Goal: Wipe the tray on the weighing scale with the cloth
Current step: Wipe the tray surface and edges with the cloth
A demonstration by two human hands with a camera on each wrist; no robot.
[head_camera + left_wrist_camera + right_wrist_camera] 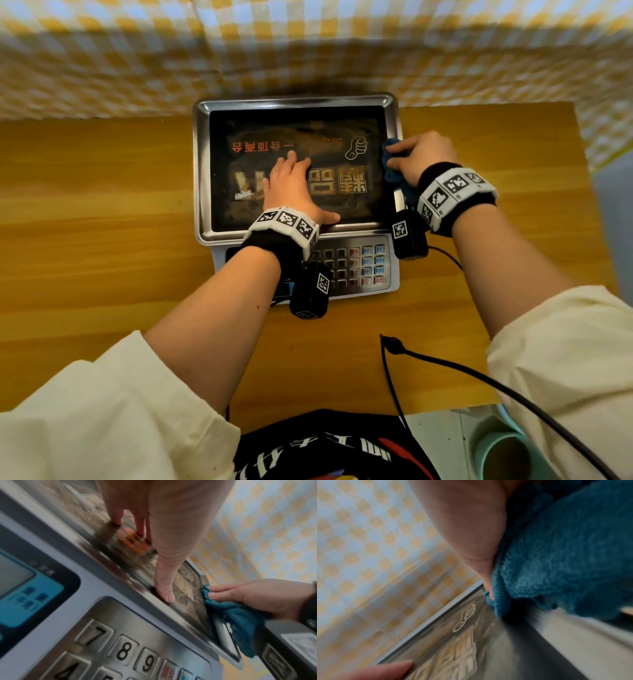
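Observation:
A steel tray [202, 164] with a dark, smeared, printed bottom sits on the weighing scale [390, 277]. My left hand [294, 185] lies flat on the tray's bottom, fingers straight and thumb out along the near rim [164, 593]. My right hand [421, 154] holds a bunched blue cloth [390, 164] against the tray's right edge. From the left wrist the cloth [240, 616] hangs over that rim under the right hand's fingers [228, 592]. The right wrist view shows the cloth [565, 555] packed under the hand, its tip touching the tray [436, 616].
The scale stands on a wooden table [102, 212] with its keypad [356, 267] facing me. A yellow-checked cloth [308, 51] hangs behind the table. A black cable [445, 363] crosses the near right of the table. A mint-green bin [493, 445] is below the table edge.

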